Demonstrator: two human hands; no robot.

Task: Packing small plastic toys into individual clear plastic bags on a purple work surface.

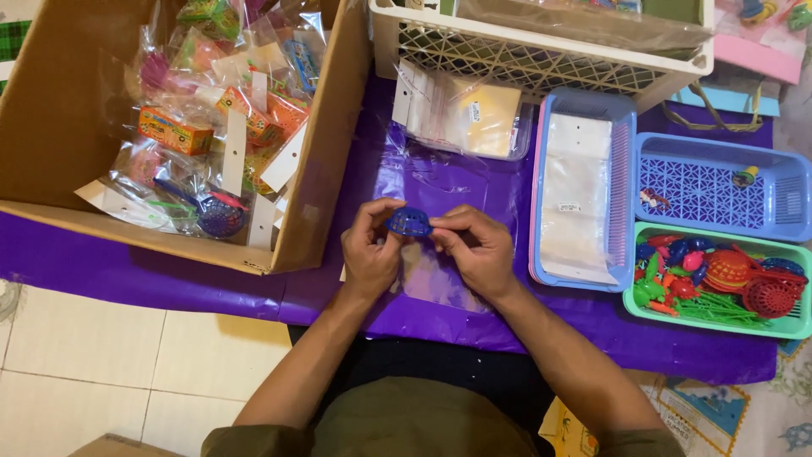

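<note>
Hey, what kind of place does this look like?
Probably a home packing spot for small toys: a cardboard box of bagged toys, a green tray of loose plastic pieces, and a tray of empty clear bags.

A blue lattice toy (410,222) over a purple desk cover (127,271); a blue basket (719,190) with lattice floor; a green tray (643,313) of red, blue and green pieces.

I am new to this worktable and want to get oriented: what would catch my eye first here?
First, at the centre, the left hand and the right hand together pinch a small blue basket-shaped toy piece above the purple sheet. On the left stands a cardboard box filled with bagged colourful toys. At the far right, a green tray holds loose red, blue and green plastic pieces.
</note>
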